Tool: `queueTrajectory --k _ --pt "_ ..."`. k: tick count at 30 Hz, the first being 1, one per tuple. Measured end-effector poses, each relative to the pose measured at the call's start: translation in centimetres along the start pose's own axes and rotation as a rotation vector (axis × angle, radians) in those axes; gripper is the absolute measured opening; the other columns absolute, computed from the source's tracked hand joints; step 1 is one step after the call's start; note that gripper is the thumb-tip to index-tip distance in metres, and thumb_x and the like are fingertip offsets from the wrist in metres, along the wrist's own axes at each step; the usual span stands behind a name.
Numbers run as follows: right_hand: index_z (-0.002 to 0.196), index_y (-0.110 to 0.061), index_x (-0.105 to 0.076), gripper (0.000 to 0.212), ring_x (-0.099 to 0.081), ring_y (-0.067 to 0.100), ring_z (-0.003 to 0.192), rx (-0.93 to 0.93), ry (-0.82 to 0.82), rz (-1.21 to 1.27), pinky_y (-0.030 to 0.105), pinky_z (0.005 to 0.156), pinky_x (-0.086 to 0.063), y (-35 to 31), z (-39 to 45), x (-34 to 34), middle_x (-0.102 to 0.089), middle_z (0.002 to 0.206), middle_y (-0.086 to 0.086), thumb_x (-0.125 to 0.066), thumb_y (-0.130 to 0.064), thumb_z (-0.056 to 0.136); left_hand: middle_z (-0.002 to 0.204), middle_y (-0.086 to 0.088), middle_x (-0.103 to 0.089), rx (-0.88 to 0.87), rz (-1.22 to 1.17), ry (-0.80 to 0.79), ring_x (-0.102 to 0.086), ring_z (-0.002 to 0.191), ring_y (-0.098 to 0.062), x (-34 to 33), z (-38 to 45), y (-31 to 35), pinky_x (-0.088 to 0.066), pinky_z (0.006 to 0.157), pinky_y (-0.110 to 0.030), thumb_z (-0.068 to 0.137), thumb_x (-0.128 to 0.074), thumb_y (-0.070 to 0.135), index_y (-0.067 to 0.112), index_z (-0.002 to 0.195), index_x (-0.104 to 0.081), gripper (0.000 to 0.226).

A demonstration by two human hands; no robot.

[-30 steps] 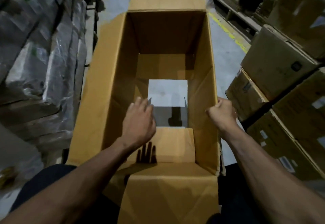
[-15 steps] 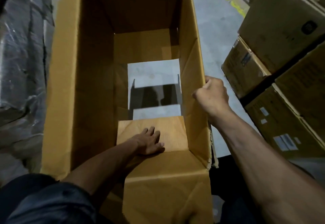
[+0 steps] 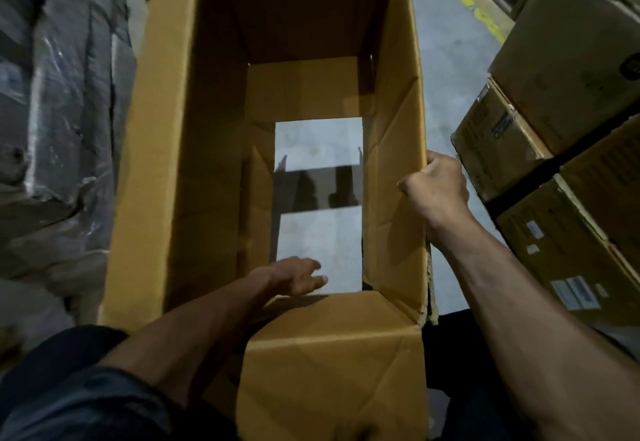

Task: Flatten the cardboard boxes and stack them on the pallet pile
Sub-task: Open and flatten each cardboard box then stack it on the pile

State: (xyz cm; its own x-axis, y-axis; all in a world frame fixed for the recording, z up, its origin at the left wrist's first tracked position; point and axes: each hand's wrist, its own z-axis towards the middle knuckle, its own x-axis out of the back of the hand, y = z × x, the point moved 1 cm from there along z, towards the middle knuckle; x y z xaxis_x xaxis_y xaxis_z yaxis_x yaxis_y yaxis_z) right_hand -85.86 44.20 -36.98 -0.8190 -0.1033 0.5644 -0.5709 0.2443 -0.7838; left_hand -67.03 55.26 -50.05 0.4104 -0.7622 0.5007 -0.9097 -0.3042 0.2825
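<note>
A: Report the position of the cardboard box (image 3: 166, 163).

B: It stands upright on the concrete floor (image 3: 446, 60), directly in front of the person, top open. The bottom is open too: the floor shows through a rectangular gap between the bottom flaps. A wrapped stack (image 3: 59, 94) stands just beside it on the left; stacked cartons (image 3: 568, 60) stand near it on the right.

A: State of the right hand (image 3: 434, 186)?

B: Its fingers are curled tightly over the top edge of the box's right wall and grip that edge. The knuckles face the camera; the fingertips are hidden behind the cardboard.

A: State of the left hand (image 3: 294, 276)?

B: It reaches down inside the box, low, at the near end. The fingers (image 3: 317, 279) are extended and only loosely spread, pointing right, just above the near bottom flap (image 3: 332, 354). They hold nothing. Whether they touch the flap's edge cannot be told from this view.

A: Condition of the box?

B: Not flattened; all four walls stand. The right wall shows creases and a torn near corner.
</note>
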Motion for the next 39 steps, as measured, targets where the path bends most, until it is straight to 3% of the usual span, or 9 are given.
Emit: queueTrajectory --k 6,8,11,14,18,22,27,33,39 --pt "0.104 -0.022 -0.065 0.019 -0.062 0.027 0.087 -0.034 0.013 0.004 0.033 0.074 -0.047 -0.1 -0.3 -0.3 -0.067 0.096 0.002 -0.061 -0.009 0.092 0.127 -0.009 -0.063 -0.050 0.154 0.607 -0.061 0.111 -0.025 6.4 -5.7 0.8 -0.052 0.093 -0.039 0.102 -0.041 0.040 0.019 0.133 -0.054 0.040" --pt "0.101 -0.025 -0.061 0.018 -0.062 0.027 0.089 -0.034 0.020 0.010 0.035 0.076 -0.049 0.0 -0.5 -0.5 -0.065 0.097 0.002 -0.061 -0.009 0.092 0.127 -0.007 -0.062 -0.067 0.295 0.825 -0.056 0.118 -0.022 8.6 -7.6 0.5 -0.046 0.103 -0.040 0.101 -0.041 0.042 0.021 0.125 -0.058 0.036" --pt "0.099 -0.025 -0.059 0.019 -0.060 0.027 0.086 -0.042 0.031 0.012 0.035 0.075 -0.048 0.1 -1.0 -0.7 -0.065 0.097 0.005 -0.061 -0.008 0.092 0.160 -0.008 -0.029 0.045 0.487 1.010 -0.015 0.151 -0.028 10.8 -10.3 -1.4 -0.014 0.123 -0.048 0.100 -0.038 0.047 0.020 0.146 -0.041 0.054" --pt "0.106 -0.026 -0.060 0.021 -0.059 0.027 0.088 -0.057 0.039 0.040 0.035 0.076 -0.046 0.3 -1.5 -0.7 -0.063 0.100 0.004 -0.062 -0.009 0.093 0.166 -0.011 -0.008 0.154 0.344 1.171 -0.008 0.152 -0.032 11.7 -12.2 -4.3 -0.015 0.122 -0.051 0.097 -0.048 0.042 0.015 0.157 -0.019 0.072" --pt "0.118 -0.022 -0.060 0.024 -0.058 0.025 0.087 -0.054 0.024 0.091 0.039 0.078 -0.049 0.6 -2.1 -0.5 -0.062 0.106 0.003 -0.063 -0.012 0.096 0.156 -0.021 -0.030 0.221 -0.064 1.155 -0.035 0.140 -0.038 11.7 -13.0 -7.2 -0.039 0.110 -0.053 0.091 -0.063 0.033 0.004 0.153 -0.017 0.082" --pt "0.126 -0.020 -0.060 0.033 -0.060 0.028 0.096 -0.033 -0.005 0.087 0.046 0.089 -0.052 0.5 -2.6 -0.2 -0.063 0.112 0.002 -0.066 -0.014 0.095 0.110 -0.013 -0.062 0.285 -0.249 1.137 -0.063 0.097 -0.033 11.7 -13.3 -7.9 -0.055 0.085 -0.051 0.091 -0.067 0.035 0.010 0.122 -0.045 0.045" --pt "0.124 -0.022 -0.063 0.033 -0.063 0.030 0.094 -0.028 0.018 0.006 0.052 0.090 -0.056 0.8 -2.4 0.1 -0.065 0.107 0.003 -0.065 -0.012 0.093 0.096 -0.011 -0.063 0.286 -0.327 1.129 -0.063 0.089 -0.032 11.4 -12.8 -8.2 -0.056 0.081 -0.047 0.093 -0.062 0.031 0.011 0.107 -0.056 0.025" --pt "0.125 -0.021 -0.061 0.031 -0.057 0.025 0.088 -0.034 0.060 0.034 0.045 0.085 -0.053 1.7 -1.3 0.0 -0.059 0.103 -0.001 -0.062 -0.009 0.096 0.098 -0.010 -0.065 0.281 -0.391 1.155 -0.063 0.090 -0.030 10.9 -12.5 -8.7 -0.056 0.083 -0.048 0.094 -0.060 0.024 0.011 0.112 -0.059 0.022" --pt "0.105 -0.027 -0.055 0.024 -0.057 0.024 0.086 -0.026 0.100 0.092 0.038 0.077 -0.049 1.3 -0.2 -0.3 -0.059 0.098 0.000 -0.062 -0.008 0.094 0.098 -0.008 -0.069 0.170 -0.309 1.140 -0.063 0.084 -0.025 8.6 -13.0 -6.3 -0.056 0.077 -0.039 0.097 -0.060 0.025 0.012 0.119 -0.061 0.025"
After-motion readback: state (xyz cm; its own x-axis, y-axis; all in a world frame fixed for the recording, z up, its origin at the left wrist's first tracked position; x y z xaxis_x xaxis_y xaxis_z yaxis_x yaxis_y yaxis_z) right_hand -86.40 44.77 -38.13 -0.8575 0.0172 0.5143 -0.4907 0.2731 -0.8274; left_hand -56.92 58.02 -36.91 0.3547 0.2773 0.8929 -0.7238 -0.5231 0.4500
